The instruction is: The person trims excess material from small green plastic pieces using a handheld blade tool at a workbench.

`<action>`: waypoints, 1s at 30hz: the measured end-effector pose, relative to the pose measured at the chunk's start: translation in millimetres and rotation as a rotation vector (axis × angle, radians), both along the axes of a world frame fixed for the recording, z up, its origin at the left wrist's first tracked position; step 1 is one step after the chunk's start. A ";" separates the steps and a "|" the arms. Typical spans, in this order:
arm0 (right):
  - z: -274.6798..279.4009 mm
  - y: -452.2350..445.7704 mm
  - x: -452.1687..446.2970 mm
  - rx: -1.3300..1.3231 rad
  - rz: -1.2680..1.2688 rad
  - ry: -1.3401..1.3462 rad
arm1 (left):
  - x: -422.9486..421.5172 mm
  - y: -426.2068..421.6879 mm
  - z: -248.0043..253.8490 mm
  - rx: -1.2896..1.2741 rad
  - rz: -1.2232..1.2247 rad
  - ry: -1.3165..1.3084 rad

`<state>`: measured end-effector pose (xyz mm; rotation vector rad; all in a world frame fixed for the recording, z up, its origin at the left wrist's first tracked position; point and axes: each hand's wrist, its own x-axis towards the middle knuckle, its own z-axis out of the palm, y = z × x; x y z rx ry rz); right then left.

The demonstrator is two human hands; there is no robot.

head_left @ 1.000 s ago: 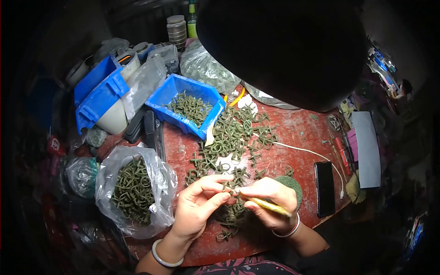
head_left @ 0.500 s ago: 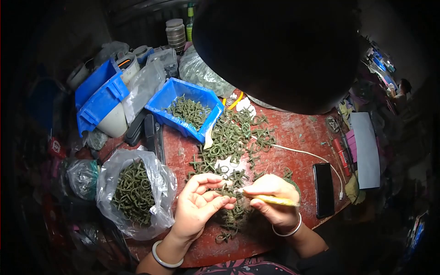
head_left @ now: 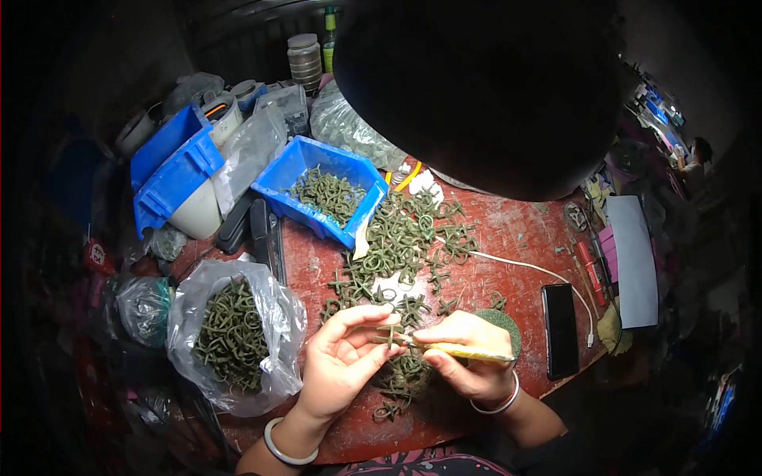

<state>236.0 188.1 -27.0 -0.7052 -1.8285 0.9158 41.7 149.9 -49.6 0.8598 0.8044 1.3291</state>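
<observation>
Green pc (head_left: 390, 336) pinched by L hand (head_left: 340, 361), at fingertips; R hand (head_left: 478, 333) grips yellow tool (head_left: 468, 351), tip nr pc.

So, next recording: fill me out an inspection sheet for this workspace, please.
Surface: red table, scuffed and pale in patches.
Job's things: small green piece in hand; loose green pieces heaped on the table, more in a blue bin and a clear plastic bag.
Grips: left grip pinches the small green piece; right grip holds a yellow-handled tool, its tip close to that piece.
Clutter: phone, white sheet, jar, green bottle.
Cables: white cable from the heap round to beside the phone.
Surroundings: dim; another person far right; large dark shape blocks the top.
Spills: nothing seen.
</observation>
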 end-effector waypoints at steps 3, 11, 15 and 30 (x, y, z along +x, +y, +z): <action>-7.7 1.7 0.2 0.041 0.069 0.005 | 1.0 -1.2 2.0 -0.012 0.021 0.091; -14.8 0.6 6.9 -0.269 0.108 0.202 | -0.6 0.1 3.0 -0.069 -0.014 -0.103; -19.8 -3.9 7.5 -0.470 -0.077 0.487 | -3.5 1.5 4.7 -0.201 -0.069 -0.309; -15.7 3.3 6.0 -0.309 0.007 0.199 | -10.4 -0.4 -3.3 -0.224 -0.218 -0.319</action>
